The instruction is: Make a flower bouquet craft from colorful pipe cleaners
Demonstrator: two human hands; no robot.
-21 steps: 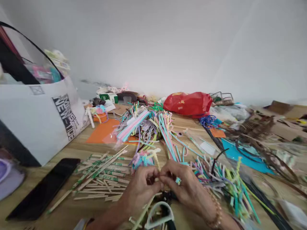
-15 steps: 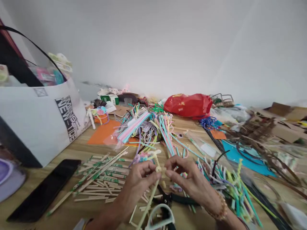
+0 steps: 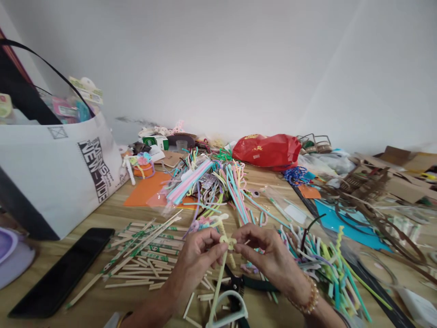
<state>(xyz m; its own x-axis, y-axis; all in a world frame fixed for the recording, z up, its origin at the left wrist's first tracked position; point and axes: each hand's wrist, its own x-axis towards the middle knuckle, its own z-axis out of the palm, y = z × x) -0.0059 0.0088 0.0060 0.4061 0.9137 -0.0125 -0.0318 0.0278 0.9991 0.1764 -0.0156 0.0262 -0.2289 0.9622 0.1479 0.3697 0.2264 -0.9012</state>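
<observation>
- My left hand [image 3: 198, 259], low in the centre of the frame, pinches a small knot of cream chenille pipe cleaner [image 3: 227, 240] between thumb and fingertips.
- My right hand [image 3: 269, 259], wearing a gold beaded bracelet [image 3: 309, 296], pinches the same knot from the other side, so the hands are close together and both clamped on it.
- A long pale stick [image 3: 218, 278] runs down from the knot; I cannot tell if they join.
- Just below my hands lie black-and-green hand cutters [image 3: 239, 284] and a white plastic loop [image 3: 228, 314].
- To the left, green-printed wooden sticks [image 3: 143, 257] lie scattered beside a black smartphone [image 3: 61, 273].
- To the right sits a heap of cut multicoloured pipe cleaners [image 3: 317, 264].
- Farther up are a tangled pile of pastel straws [image 3: 187, 182], a red plastic bag [image 3: 266, 151] and, at upper left, a white printed tote bag [image 3: 51, 182].
</observation>
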